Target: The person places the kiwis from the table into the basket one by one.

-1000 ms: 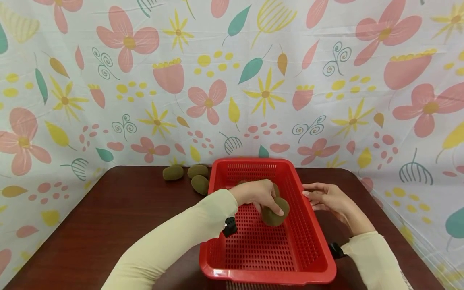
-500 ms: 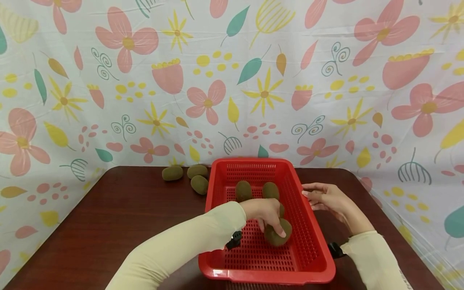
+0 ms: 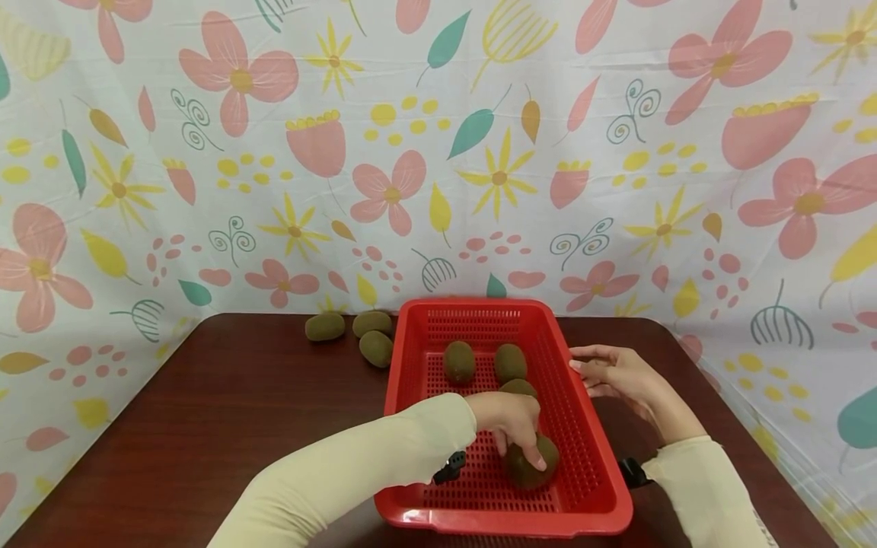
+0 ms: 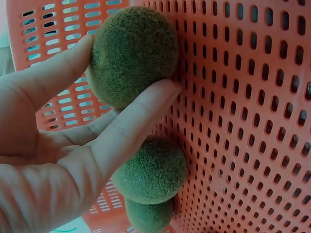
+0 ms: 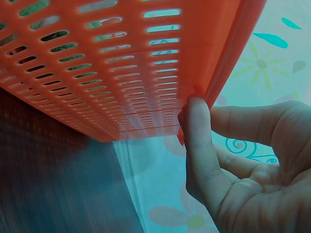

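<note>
My left hand (image 3: 514, 422) reaches down into a red perforated plastic basket (image 3: 503, 522) and holds a fuzzy brown-green kiwi (image 3: 537, 468) near its front right part. In the left wrist view the thumb and fingers pinch this kiwi (image 4: 136, 53) from both sides, close by the basket wall. Behind the hand, three more kiwis lie inside: one kiwi (image 3: 459, 361) to the left, another kiwi (image 3: 511, 363) to the right, and a partly covered kiwi (image 3: 518, 387). My right hand (image 3: 620, 377) touches the outside of the basket's right rim (image 5: 226, 53) with its fingertips.
Three kiwis lie on the dark wooden table (image 3: 205, 426) left of the basket: a kiwi (image 3: 325, 327), a kiwi (image 3: 372, 325) and a kiwi (image 3: 376, 348). A flower-printed cloth (image 3: 438, 152) hangs behind the table's far edge.
My left hand has moved toward the front of the basket with the kiwi, uncovering the kiwis behind it. The right hand has stayed at the rim.
</note>
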The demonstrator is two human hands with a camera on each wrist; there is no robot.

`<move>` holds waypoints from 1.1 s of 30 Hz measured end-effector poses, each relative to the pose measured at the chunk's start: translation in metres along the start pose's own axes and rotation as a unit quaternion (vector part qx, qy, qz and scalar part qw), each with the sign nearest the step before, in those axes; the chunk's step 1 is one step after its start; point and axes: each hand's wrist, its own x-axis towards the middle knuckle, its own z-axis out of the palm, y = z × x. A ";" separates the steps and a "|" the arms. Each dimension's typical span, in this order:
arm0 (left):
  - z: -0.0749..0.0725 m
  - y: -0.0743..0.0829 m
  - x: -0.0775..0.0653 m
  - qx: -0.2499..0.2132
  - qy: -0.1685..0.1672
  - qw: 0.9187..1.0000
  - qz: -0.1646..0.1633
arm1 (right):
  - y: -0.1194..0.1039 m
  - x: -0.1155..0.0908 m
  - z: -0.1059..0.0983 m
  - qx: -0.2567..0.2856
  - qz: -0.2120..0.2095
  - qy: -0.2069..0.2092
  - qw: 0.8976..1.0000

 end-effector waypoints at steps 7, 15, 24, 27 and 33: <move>0.001 0.000 -0.003 -0.024 -0.030 0.999 0.006 | 0.000 0.001 0.001 -0.002 0.003 0.000 1.000; -0.003 -0.001 -0.005 -0.014 -0.030 0.999 -0.005 | -0.001 0.000 0.000 -0.001 0.001 0.000 1.000; -0.015 -0.005 -0.013 -0.028 -0.021 0.999 0.007 | -0.001 0.001 0.001 -0.003 0.001 -0.004 1.000; -0.022 -0.009 -0.019 -0.034 -0.017 0.999 0.020 | -0.002 0.000 0.001 -0.004 0.001 -0.003 1.000; -0.038 -0.019 -0.031 -0.053 0.009 0.998 0.040 | -0.002 0.000 0.000 0.001 0.002 -0.008 1.000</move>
